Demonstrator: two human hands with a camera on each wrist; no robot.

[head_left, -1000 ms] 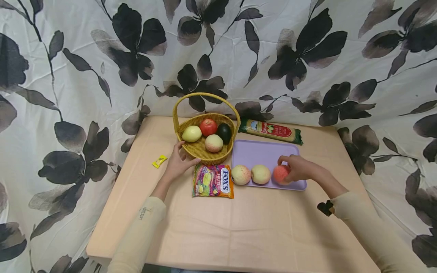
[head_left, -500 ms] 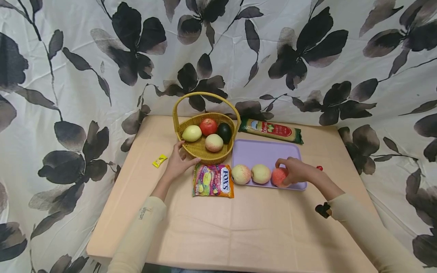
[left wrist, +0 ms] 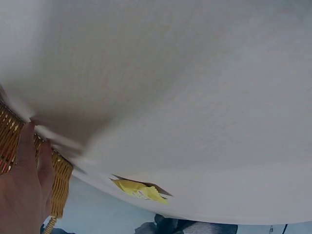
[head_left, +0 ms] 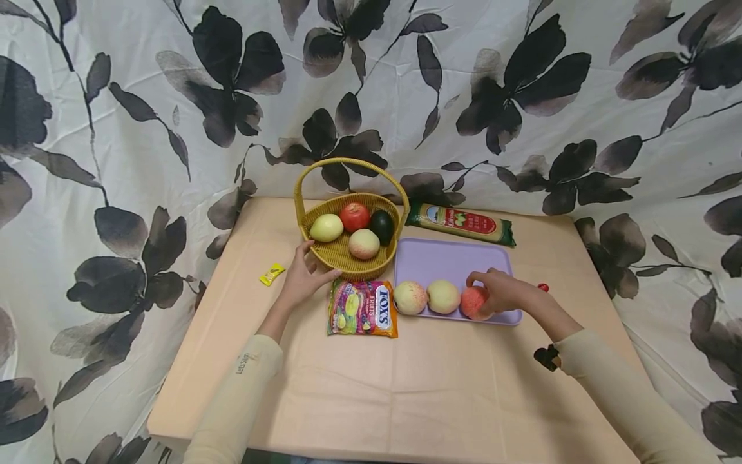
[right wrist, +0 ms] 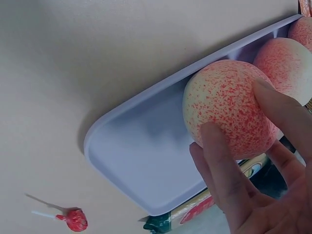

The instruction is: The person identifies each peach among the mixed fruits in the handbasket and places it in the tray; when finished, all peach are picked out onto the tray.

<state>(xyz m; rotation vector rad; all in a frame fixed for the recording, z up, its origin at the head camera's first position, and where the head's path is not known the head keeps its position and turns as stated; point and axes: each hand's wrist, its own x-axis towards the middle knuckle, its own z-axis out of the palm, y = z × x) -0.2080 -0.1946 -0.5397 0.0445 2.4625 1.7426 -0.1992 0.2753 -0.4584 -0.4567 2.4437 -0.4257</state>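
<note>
While I watch the head view, the right hand (head_left: 503, 293) rests on the reddest peach (head_left: 473, 301), fingers curled around it. That peach sits in the near right corner of the lilac tray (head_left: 446, 261), touching the tray floor. Two paler peaches (head_left: 426, 297) lie in a row just left of it along the tray's near edge. The left hand (head_left: 302, 278) is at the near left rim of the wicker basket (head_left: 342, 254), thumb and fingers loosely curved against the weave. The basket holds four fruits: a yellow one, a red one, a dark green one and a pale peach. A candy bag (head_left: 362, 308) lies on the table (head_left: 406, 386) just in front of the basket. A long green-and-red packet (head_left: 460, 223) lies behind the tray. A yellow wrapper (head_left: 271, 274) lies left of the left hand, apart from it. A small red lollipop (head_left: 542, 287) lies right of the tray.

Left wrist view: fingers (left wrist: 27, 161) lie flat against the basket wall (left wrist: 61, 183), relaxed, gripping nothing. The yellow wrapper (left wrist: 139, 190) shows beside them.

Right wrist view: thumb and fingers (right wrist: 224, 170) grasp the speckled red peach (right wrist: 226, 105) inside the tray (right wrist: 146, 161). One paler peach (right wrist: 287, 61) touches it. The lollipop (right wrist: 73, 219) lies outside the tray corner.
</note>
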